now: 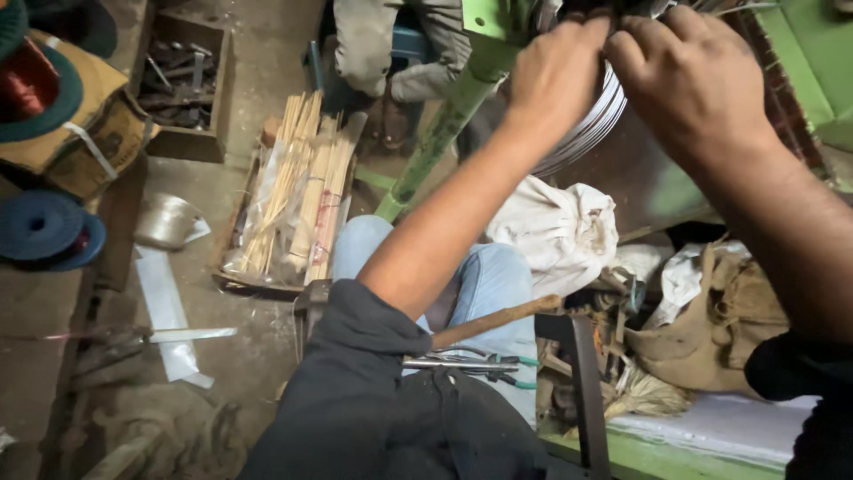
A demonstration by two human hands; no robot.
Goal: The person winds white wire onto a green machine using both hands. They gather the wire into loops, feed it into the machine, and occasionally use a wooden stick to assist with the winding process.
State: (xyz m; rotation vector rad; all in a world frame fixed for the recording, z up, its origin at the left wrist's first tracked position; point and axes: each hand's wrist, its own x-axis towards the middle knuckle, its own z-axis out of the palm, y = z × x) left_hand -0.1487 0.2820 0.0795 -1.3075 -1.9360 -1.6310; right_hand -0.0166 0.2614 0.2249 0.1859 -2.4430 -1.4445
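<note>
At 1 o'clock in the view, both hands pinch the same coil of grey wire (591, 124): left hand (558, 76) closed on its upper edge, right hand (689, 76) just beside, fingers curled on top. Coil hangs below, between them. Hammer handle (493, 322) across lap at 6.

Both arms reach up, left hand (555, 76) and right hand (693, 80) apparently pinching.
</note>
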